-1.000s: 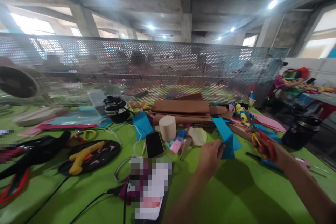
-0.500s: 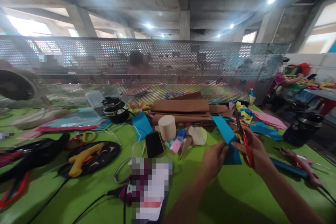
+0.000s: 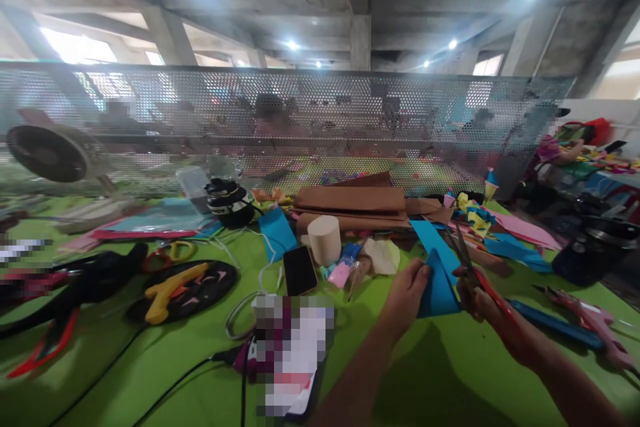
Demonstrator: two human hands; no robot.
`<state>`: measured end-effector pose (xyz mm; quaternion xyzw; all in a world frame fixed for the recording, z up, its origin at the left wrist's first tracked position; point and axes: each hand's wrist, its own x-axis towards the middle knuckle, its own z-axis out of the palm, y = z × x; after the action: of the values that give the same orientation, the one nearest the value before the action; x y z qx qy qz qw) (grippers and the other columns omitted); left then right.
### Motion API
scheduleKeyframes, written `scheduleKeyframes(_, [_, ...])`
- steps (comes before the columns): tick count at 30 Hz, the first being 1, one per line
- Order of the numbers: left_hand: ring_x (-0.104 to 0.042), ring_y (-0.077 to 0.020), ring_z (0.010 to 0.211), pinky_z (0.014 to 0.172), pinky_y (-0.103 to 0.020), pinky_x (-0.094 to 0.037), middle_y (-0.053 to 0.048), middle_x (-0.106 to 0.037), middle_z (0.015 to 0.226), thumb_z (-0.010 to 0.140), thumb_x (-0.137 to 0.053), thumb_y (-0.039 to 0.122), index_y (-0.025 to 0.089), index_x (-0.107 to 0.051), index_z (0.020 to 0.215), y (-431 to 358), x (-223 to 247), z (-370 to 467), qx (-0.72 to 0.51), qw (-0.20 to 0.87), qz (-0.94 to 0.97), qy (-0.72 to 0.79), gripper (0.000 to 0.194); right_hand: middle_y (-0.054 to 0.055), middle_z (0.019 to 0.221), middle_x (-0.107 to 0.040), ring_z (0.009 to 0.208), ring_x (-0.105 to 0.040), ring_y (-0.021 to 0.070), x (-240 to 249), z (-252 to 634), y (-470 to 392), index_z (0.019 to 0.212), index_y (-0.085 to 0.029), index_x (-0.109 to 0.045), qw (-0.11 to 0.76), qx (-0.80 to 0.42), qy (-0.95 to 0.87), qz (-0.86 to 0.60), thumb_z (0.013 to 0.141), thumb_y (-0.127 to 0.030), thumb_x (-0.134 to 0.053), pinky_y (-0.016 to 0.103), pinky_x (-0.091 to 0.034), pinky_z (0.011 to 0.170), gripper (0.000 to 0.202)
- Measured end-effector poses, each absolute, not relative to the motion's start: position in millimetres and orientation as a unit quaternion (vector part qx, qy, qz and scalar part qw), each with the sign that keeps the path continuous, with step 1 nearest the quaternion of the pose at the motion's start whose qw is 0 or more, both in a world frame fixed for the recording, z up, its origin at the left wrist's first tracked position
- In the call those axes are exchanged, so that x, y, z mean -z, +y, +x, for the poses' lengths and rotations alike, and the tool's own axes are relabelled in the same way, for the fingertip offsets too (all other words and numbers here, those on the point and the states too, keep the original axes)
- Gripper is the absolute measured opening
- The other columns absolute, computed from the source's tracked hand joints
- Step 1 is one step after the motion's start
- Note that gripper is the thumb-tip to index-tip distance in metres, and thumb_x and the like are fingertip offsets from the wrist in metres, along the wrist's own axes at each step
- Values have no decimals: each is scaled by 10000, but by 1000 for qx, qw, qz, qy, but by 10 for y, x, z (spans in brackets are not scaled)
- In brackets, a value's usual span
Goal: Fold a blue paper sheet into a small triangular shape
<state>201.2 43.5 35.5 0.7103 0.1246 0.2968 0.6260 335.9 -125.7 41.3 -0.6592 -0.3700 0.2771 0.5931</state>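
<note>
Blue paper (image 3: 436,290) is pinched along its left edge by my left hand (image 3: 406,299), just above the green table. My right hand (image 3: 487,299) is closed on red-handled scissors (image 3: 467,255), whose blades point up and away and stand slightly apart. The blades lie beside the upper right part of a blue strip (image 3: 434,240) that runs up from the paper. Whether the blades touch the strip cannot be made out.
Brown paper (image 3: 350,203) lies at the back before a mesh screen (image 3: 320,127). A cream roll (image 3: 324,240) and a phone (image 3: 300,271) are left of my hands. A pink glue gun (image 3: 595,320) and blue tool (image 3: 555,325) lie right. A person sits far right.
The scissors have tilted, with their tips now up and left and handles toward my wrist. The blue paper has opened out into spread parts. The whole view has shifted slightly.
</note>
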Motion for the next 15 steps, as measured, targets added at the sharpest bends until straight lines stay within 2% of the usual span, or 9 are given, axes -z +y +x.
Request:
scheduleKeyframes(2, [-371,-153,694,643,-293,-315,35,-346,729,999,-477,577,226,-423,778,429,-367,2001,-298,628,708,122,418,66,1013,-684,897,-649,285,-378,3354,-1302,1285,-392,-666,571,-285,-384,-667,826,-744,-687,408,-562,730,579])
scheduleKeyframes(5, [-373,-156,704,661,-301,-318,33,-352,736,999,-469,577,226,-425,785,431,-361,2001,-307,623,709,120,413,58,891,-676,755,-615,258,-371,3316,-1326,1236,-365,-714,560,-287,-384,-676,806,-764,-684,398,-544,665,588])
scheduleKeyframes(8, [-361,-152,678,642,-303,-307,39,-337,716,991,-468,619,228,-411,776,439,-340,2016,-309,624,708,121,451,44,779,-648,651,-547,210,-362,3276,-1325,1068,-318,-761,549,-291,-376,-687,769,-802,-690,352,-484,582,573])
scheduleKeyframes(10, [-352,-146,659,625,-299,-299,44,-325,702,988,-467,648,228,-402,772,443,-329,2024,-308,624,707,125,478,46,772,-650,631,-523,194,-349,3256,-1323,966,-302,-764,539,-292,-378,-693,757,-816,-690,346,-466,571,560])
scheduleKeyframes(15, [-358,-140,658,629,-292,-312,42,-327,703,1002,-469,652,223,-389,764,441,-335,2016,-319,615,708,134,497,53,738,-647,592,-506,206,-371,3182,-1304,848,-322,-761,546,-274,-395,-686,766,-786,-708,369,-458,528,474])
